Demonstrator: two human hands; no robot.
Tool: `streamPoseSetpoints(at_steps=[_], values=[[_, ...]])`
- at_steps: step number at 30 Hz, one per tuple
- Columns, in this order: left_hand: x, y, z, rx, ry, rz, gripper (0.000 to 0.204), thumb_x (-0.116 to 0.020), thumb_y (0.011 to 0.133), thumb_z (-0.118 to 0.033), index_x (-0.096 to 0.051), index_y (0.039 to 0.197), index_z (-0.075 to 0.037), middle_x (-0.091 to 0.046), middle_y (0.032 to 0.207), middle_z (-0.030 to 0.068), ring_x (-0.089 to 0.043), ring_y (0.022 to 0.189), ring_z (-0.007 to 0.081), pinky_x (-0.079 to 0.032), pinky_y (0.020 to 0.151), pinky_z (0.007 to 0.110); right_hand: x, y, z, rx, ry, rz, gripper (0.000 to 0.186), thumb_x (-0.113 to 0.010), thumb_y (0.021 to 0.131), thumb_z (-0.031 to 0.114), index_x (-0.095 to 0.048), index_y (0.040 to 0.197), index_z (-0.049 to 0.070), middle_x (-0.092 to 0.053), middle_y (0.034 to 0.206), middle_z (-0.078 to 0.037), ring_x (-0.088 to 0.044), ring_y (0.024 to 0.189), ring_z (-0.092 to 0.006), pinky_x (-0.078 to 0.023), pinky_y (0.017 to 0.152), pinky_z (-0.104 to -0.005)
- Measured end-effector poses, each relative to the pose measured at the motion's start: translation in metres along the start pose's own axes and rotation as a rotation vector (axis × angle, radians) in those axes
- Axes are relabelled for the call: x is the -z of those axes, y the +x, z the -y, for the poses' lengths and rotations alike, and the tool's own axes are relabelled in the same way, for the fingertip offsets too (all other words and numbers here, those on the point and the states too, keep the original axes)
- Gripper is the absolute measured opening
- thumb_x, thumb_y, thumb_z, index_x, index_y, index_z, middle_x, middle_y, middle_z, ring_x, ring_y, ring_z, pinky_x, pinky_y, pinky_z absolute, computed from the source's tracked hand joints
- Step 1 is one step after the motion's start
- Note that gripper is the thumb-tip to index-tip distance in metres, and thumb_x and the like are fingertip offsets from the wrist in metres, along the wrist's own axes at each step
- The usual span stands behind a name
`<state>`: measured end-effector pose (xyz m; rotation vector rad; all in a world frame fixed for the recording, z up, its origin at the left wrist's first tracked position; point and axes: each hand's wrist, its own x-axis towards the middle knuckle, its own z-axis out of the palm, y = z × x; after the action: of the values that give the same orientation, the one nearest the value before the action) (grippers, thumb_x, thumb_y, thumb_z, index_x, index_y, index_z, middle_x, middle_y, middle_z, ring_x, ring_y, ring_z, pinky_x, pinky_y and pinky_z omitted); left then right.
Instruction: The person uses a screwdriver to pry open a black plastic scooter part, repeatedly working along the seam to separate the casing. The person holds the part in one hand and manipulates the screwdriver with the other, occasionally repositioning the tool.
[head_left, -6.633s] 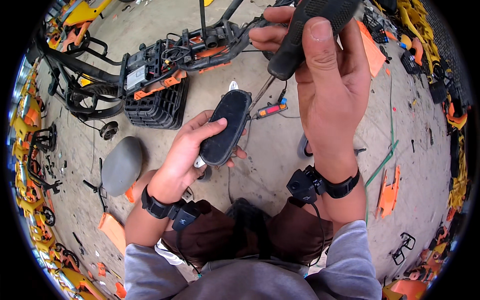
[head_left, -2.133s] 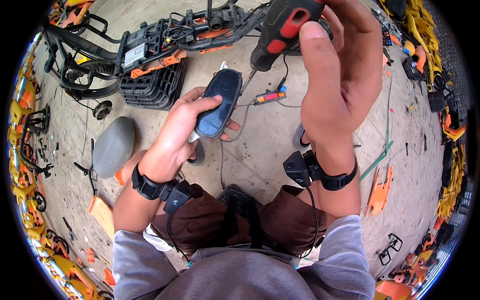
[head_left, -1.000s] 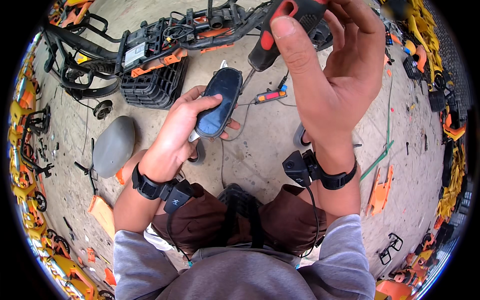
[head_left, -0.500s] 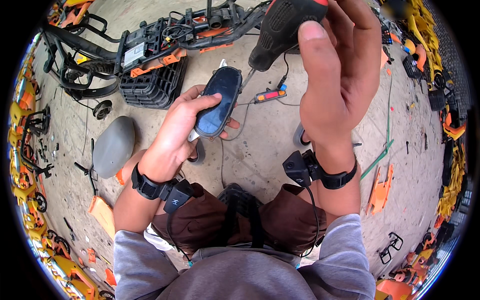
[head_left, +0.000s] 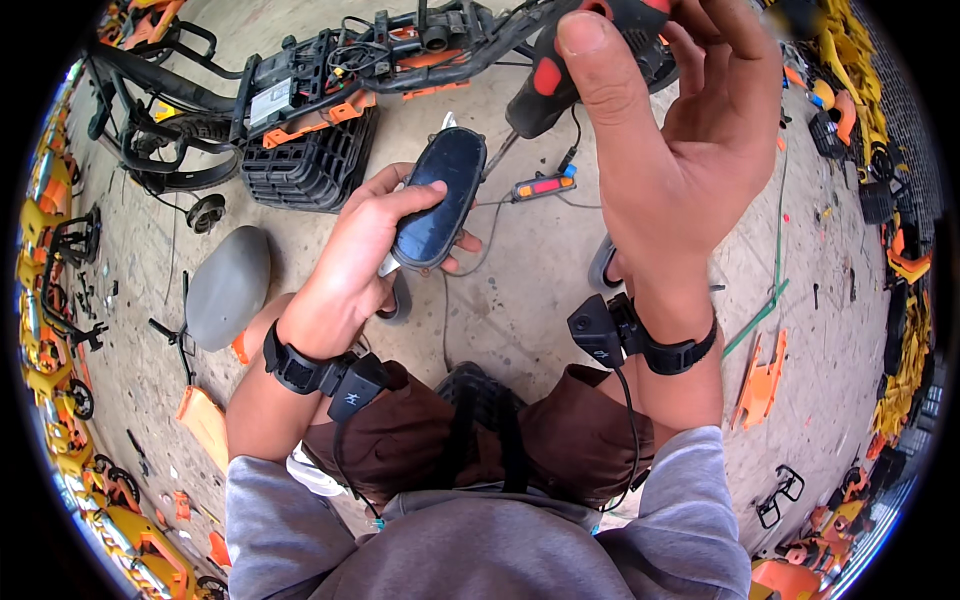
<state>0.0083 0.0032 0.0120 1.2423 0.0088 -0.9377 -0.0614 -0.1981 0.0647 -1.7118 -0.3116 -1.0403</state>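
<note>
My left hand [head_left: 345, 240] grips a dark, glossy oval display unit [head_left: 438, 205], tilted upright, with the thumb on its face and the other fingers behind. White tabs stick out at its top and lower left. In my right hand [head_left: 675, 180] is a screwdriver with a thick black and red handle [head_left: 545, 98]; the thumb presses on one side, and the other fingers are partly hidden. Its thin shaft [head_left: 503, 155] slants down to the display unit's right edge, where the tip is hard to make out.
A black vehicle frame [head_left: 275, 105] with wiring rests on a black plastic crate [head_left: 310, 165] at the far left. A small red-and-orange light [head_left: 543, 187] on a cable lies beyond my hands. Left is a grey seat [head_left: 228, 285]; right, an orange bracket [head_left: 762, 380] and green strip [head_left: 755, 318].
The screwdriver handle has turned in my right hand, bringing a red patch into view. My right thumb has shifted slightly left and up. My left hand keeps the display unit almost still.
</note>
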Motion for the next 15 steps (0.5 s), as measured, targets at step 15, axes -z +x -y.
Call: streamPoseSetpoints(at_steps=[15], values=[[0.0017,-0.0006,-0.0011,-0.01,-0.032,0.013,0.035,-0.06,0.093,-0.014,-0.047,0.118,0.007,-0.065,0.104,0.0218,-0.073,0.078,0.0332,-0.06,0.057,0.035,-0.0028,0.0024,0.0003,0.017,0.005,0.011,0.042,-0.067,0.091,0.003,-0.052,0.129,-0.006,-0.066,0.116,-0.019,-0.065,0.108,-0.0237,-0.052,0.093,-0.032]])
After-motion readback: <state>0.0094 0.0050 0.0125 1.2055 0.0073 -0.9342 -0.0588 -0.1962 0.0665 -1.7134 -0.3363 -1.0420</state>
